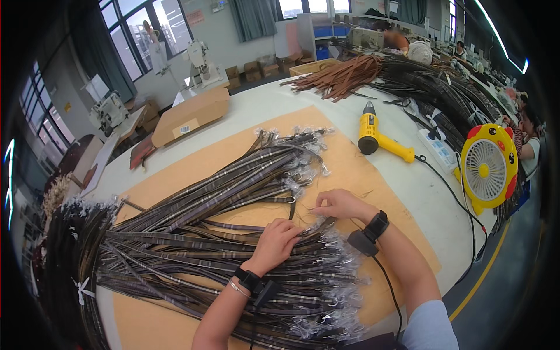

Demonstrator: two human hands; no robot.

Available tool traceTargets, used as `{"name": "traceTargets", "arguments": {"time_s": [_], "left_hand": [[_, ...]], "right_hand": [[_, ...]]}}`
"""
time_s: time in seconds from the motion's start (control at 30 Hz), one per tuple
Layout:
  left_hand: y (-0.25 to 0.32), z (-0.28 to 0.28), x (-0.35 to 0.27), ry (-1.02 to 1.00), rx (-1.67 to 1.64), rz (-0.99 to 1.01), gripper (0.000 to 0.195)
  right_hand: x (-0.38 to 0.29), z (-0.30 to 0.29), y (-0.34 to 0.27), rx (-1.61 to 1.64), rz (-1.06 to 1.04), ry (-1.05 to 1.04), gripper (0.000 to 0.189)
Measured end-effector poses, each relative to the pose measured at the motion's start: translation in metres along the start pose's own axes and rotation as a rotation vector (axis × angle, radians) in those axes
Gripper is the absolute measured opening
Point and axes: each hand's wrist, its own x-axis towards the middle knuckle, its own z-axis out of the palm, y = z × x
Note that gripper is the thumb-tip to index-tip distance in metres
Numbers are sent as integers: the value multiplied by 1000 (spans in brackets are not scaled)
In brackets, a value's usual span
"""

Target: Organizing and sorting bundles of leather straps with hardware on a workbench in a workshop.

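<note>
Many long plaid straps (227,175) fan out over brown paper (350,175) on a white table. Their right-hand ends carry metal clasps in clear plastic wrap (341,280). My left hand (278,243) rests at the straps in the middle, thumb and fingers pinched together on a strap near its end. My right hand (339,204) is just to the right and above, fingertips pinched by the strap end; fine loose threads lie around them. What exactly sits between the right fingertips is too small to tell. Both wrists wear black straps with small devices.
A yellow heat gun (375,135) lies at the upper right, its cord running past a power strip (437,151) and a yellow fan (485,168). Brown straps (339,76), dark strap bundles (428,92) and a cardboard box (192,116) lie farther back. Co-workers sit at the far right.
</note>
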Motion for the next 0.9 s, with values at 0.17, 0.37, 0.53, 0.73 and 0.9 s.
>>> {"name": "traceTargets", "arguments": {"time_s": [0.17, 0.37, 0.53, 0.73, 0.9], "left_hand": [[-1, -1, 0, 14, -16, -19, 22], [-5, 0, -3, 50, -54, -55, 22], [-4, -1, -2, 32, -102, -115, 21], [-10, 5, -3, 151, -294, -245, 14], [-15, 13, 0, 240, -403, -461, 16]], "right_hand": [[3, 5, -7, -301, -79, 38, 42], [9, -2, -12, -317, 23, 92, 43], [26, 1, -2, -146, 32, -38, 43], [18, -1, -7, -83, 46, 8, 43], [21, 0, 9, 377, 192, 46, 43]]}}
